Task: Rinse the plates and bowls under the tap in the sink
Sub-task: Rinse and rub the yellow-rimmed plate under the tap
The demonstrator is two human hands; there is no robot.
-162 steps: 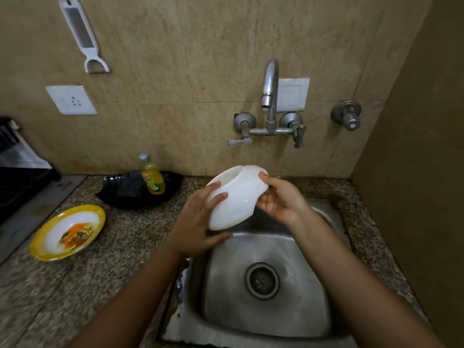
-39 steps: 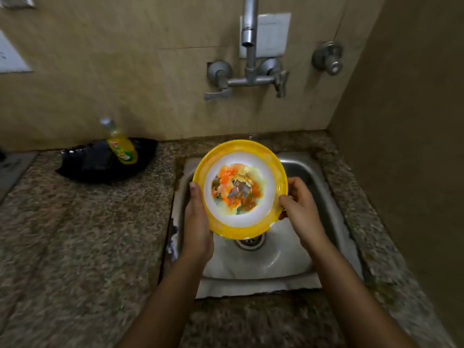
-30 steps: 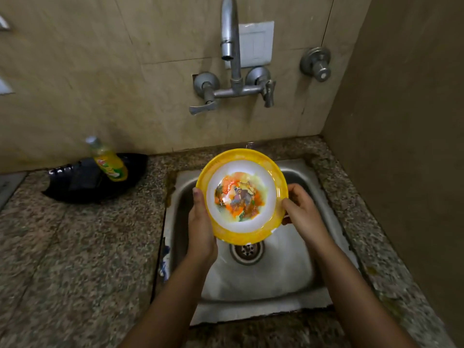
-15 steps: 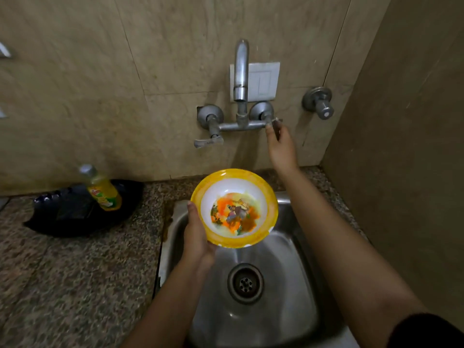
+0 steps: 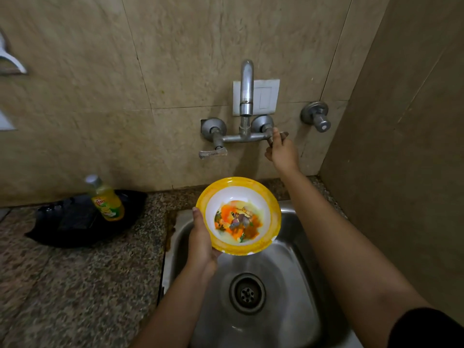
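Observation:
A yellow-rimmed plate point(image 5: 238, 217) with a white centre and an orange picture is held over the steel sink point(image 5: 288, 285), below the tap spout point(image 5: 246, 96). My left hand point(image 5: 200, 242) grips the plate's left edge, thumb on the rim. My right hand point(image 5: 282, 150) is raised to the wall and grips the right tap handle point(image 5: 282, 134). No water shows at the spout. The sink drain point(image 5: 247, 293) lies just below the plate.
A yellow dish-soap bottle point(image 5: 106, 199) stands on a black tray point(image 5: 75, 222) on the granite counter point(image 5: 75, 285) at the left. A second valve point(image 5: 317, 118) sticks out of the wall at the right. A side wall point(image 5: 401, 172) closes the right.
My right hand let go of the plate, rose to the right tap handle and turned it outward. The left hand alone holds the plate now. The white bowl seen earlier is gone from view.

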